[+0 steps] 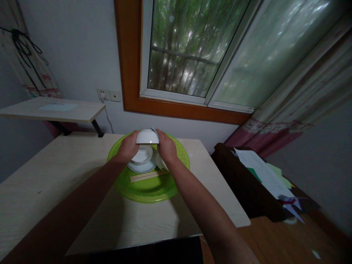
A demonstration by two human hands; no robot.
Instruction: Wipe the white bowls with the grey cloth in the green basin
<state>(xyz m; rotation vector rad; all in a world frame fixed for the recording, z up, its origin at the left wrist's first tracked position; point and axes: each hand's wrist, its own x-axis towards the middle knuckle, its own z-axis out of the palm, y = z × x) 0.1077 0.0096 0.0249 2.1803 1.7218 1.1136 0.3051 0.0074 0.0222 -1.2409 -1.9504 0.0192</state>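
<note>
The left hand point(130, 146) and right hand point(166, 147) pinch a white bowl point(147, 137) between them, smooth and glossy, its outline rounded above and nearly straight below. Beneath the grip, another white dish point(143, 155), a pale plate point(140, 168) and light wooden chopsticks point(145, 176) sit in a bright green basin point(150, 198).

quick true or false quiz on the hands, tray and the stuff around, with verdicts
1. The left hand and the right hand both hold a white bowl. True.
2. The round tray is blue. False: it is green.
3. The chopsticks lie on the raised shelf. False: they lie on the round tray.
4. A sheet of paper lies on the raised shelf. True.
5. Greenery shows through the window. True.
</note>
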